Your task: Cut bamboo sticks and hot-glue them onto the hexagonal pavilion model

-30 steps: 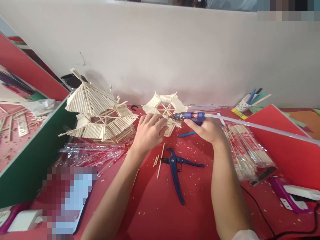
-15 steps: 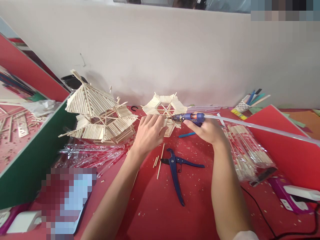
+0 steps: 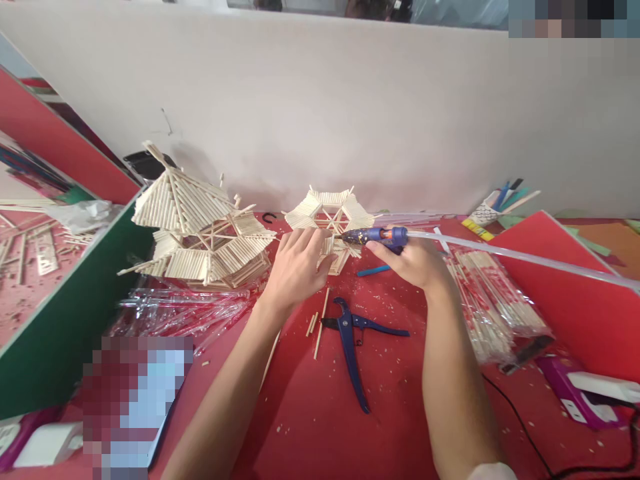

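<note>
A hexagonal wooden-stick model (image 3: 334,198) with an open, spoked centre stands in front of me. My left hand (image 3: 299,265) is closed at its front left edge, thumb and fingers about a panel; the fingertips are partly hidden. My right hand (image 3: 417,262) grips a dark blue hot glue gun (image 3: 365,236), its nozzle pointing left, close to my left fingers and the model. A long clear glue stick (image 3: 500,249) sticks out of the gun's back to the right. Below my hands lie blue cutters (image 3: 350,347), a thin stick (image 3: 321,325) and short cut pieces (image 3: 312,324).
A larger stick pavilion (image 3: 185,227) with a pointed roof stands at left, above clear wrappers (image 3: 185,310). Packs of sticks (image 3: 495,300) lie at right, near a pen cup (image 3: 484,213). Green (image 3: 65,313) and red dividers (image 3: 565,287) flank the table; a pale wall (image 3: 320,107) rises behind.
Almost nothing differs. Both hands, the glue gun and the model keep their places; the view has shifted very slightly.
</note>
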A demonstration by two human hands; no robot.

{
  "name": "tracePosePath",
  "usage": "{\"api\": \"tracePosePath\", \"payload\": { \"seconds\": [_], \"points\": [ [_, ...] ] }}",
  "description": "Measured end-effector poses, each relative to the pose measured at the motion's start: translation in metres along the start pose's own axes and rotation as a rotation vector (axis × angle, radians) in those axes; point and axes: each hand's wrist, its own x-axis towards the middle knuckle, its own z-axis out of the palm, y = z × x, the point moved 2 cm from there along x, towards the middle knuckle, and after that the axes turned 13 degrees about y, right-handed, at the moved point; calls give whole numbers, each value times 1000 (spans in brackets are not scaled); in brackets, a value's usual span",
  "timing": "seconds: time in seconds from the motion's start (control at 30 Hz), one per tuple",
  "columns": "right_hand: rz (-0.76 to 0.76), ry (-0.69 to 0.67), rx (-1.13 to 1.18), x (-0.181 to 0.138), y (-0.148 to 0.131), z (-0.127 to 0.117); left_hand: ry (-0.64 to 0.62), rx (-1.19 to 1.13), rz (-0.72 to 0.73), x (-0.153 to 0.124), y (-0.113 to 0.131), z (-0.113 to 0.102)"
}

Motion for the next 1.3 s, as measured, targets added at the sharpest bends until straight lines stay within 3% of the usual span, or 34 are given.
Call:
{"api": "tracePosePath", "payload": {
  "seconds": [0.3, 0.37, 0.47, 0.57, 0.67, 0.8, 0.93, 1.03, 1.3],
  "points": [
    [-2, 38, 38, 1, -1, -1, 75, -156, -125, 6, -10, -14],
    [5, 30, 30, 1, -1, 0, 29, -232, -154, 9, -14, -24],
    [20, 18, 23, 1, 0, 1, -150, -289, -114, 10, -20, -41],
    [15, 23, 32, 0, 0, 1, -286, -170, -16, 8, -23, -54],
    [-2, 39, 39, 1, -2, 2, -329, -19, 48, 7, -23, -58],
    [-27, 54, 31, 1, -4, 4, -289, 37, 143, 7, -20, -49],
    [-22, 59, 43, 2, -5, 6, -149, 36, 260, 8, -19, -36],
    [-19, 58, 54, 1, -4, 6, -69, 45, 265, 7, -19, -30],
    [-12, 47, 51, 2, -3, 6, -11, -3, 263, 2, -14, -15]
  ]
}}
